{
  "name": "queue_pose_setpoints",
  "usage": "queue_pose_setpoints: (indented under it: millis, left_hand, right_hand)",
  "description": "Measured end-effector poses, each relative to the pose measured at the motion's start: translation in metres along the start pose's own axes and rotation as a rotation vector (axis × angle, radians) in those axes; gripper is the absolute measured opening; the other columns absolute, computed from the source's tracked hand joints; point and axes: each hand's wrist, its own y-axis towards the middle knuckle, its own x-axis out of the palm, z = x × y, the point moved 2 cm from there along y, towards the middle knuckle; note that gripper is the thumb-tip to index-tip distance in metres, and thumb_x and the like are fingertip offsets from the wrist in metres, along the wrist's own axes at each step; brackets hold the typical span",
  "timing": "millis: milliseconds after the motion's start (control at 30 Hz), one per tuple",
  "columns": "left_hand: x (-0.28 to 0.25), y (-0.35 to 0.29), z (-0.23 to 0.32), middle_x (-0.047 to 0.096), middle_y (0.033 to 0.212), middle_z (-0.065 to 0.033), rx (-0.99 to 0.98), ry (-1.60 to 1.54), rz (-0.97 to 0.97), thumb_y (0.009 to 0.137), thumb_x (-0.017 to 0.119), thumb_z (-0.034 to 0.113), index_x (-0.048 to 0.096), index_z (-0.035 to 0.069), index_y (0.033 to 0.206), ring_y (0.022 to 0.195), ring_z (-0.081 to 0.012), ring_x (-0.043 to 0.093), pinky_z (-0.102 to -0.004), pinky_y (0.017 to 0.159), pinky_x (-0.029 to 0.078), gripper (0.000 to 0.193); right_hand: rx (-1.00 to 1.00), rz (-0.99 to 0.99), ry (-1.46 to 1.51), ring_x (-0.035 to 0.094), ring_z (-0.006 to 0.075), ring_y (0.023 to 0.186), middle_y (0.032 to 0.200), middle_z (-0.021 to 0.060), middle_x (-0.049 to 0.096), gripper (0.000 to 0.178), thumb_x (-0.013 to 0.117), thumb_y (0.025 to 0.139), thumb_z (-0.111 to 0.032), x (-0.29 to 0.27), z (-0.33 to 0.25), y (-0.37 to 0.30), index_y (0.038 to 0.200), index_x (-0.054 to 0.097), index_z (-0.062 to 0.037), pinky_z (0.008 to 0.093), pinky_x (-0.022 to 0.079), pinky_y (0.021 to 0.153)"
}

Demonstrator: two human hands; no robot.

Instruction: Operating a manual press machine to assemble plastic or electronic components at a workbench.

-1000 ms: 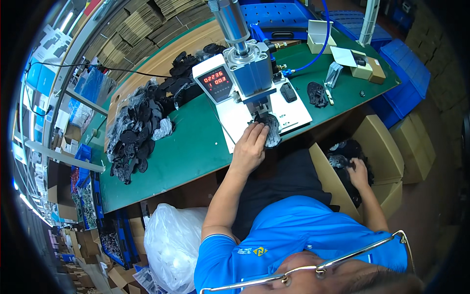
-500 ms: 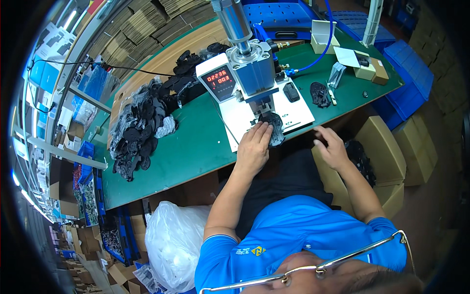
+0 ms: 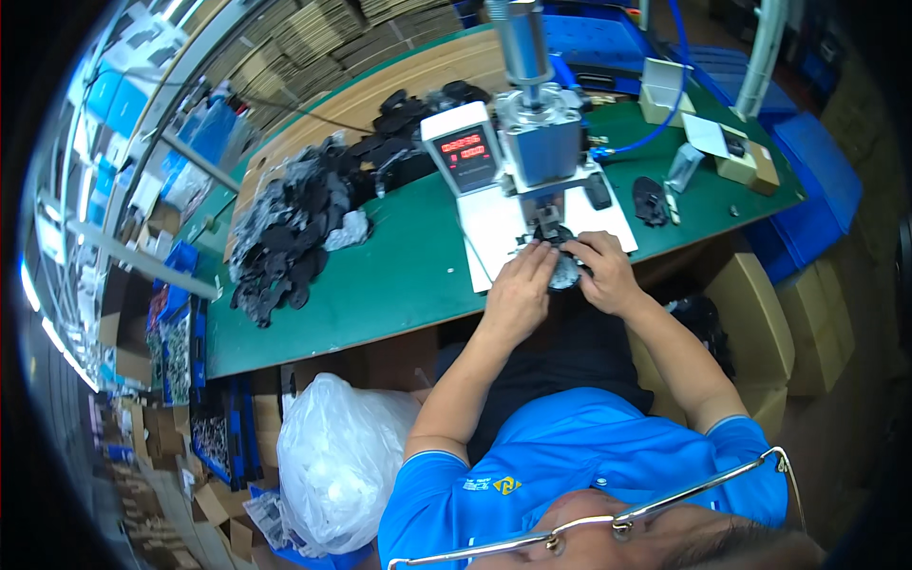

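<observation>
A small bench press (image 3: 541,142) with a metal cylinder and a white base (image 3: 489,249) stands on the green table. Under its ram lies a black moulded part (image 3: 564,275), roughly oval, jutting over the front of the base. My left hand (image 3: 520,294) grips its left side, fingers together and bent over the edge. On its right side my right hand (image 3: 606,274) pinches it with thumb and fingers. Both hands hide much of the part, and its seat under the ram cannot be made out. A similar black part (image 3: 651,201) lies on the table to the right.
Left of the press is a heap of black parts (image 3: 294,228) with crumpled plastic. Small open boxes (image 3: 665,92) stand at the back right. A cardboard box (image 3: 760,313) is below the table's right edge, a white plastic bag (image 3: 337,465) below its left. A blue hose (image 3: 655,138) curves behind the press.
My right hand has moved left from beside the table edge onto the black part. The left hand stays on it. The whole view has shifted slightly.
</observation>
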Motion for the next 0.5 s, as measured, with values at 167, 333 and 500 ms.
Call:
queue_pose_setpoints:
  millis: [167, 333, 500]
  left_hand:
    - [-0.024, -0.01, -0.022, 0.069, 0.155, -0.0219, 0.065, -0.222, 0.032, 0.086, 0.076, 0.002, 0.069, 0.0, 0.148, 0.148, -0.0432, 0.064, -0.0538, 0.126, 0.051, 0.062]
    - [-0.055, -0.03, -0.152, 0.073, 0.142, -0.0242, -0.354, 0.089, 0.371, 0.092, 0.083, 0.016, 0.071, 0.0, 0.143, 0.134, -0.0454, 0.066, -0.0547, 0.119, 0.051, 0.054]
    - [-0.102, -0.047, -0.269, 0.063, 0.157, -0.0243, -0.757, 0.489, 0.284, 0.092, 0.09, 0.03, 0.057, 0.003, 0.16, 0.147, -0.0467, 0.055, -0.058, 0.121, 0.049, 0.08]
  right_hand:
    - [0.021, 0.085, -0.029, 0.067, 0.0419, 0.118, 0.125, 0.0168, 0.071, 0.054, 0.078, 0.077, 0.003, 0.0, 0.003, -0.007, 0.129, 0.08, -0.0077, 0.0518, 0.051, 0.105]
    - [0.037, 0.13, -0.004, 0.068, 0.0367, 0.11, 0.118, 0.0132, 0.071, 0.047, 0.078, 0.077, 0.001, 0.002, 0.002, -0.005, 0.123, 0.081, -0.006, 0.0486, 0.049, 0.1]
    - [0.017, 0.141, 0.002, 0.068, 0.0368, 0.11, 0.117, 0.0134, 0.07, 0.045, 0.078, 0.078, -0.003, 0.007, -0.002, -0.001, 0.123, 0.081, -0.0064, 0.0482, 0.049, 0.1]
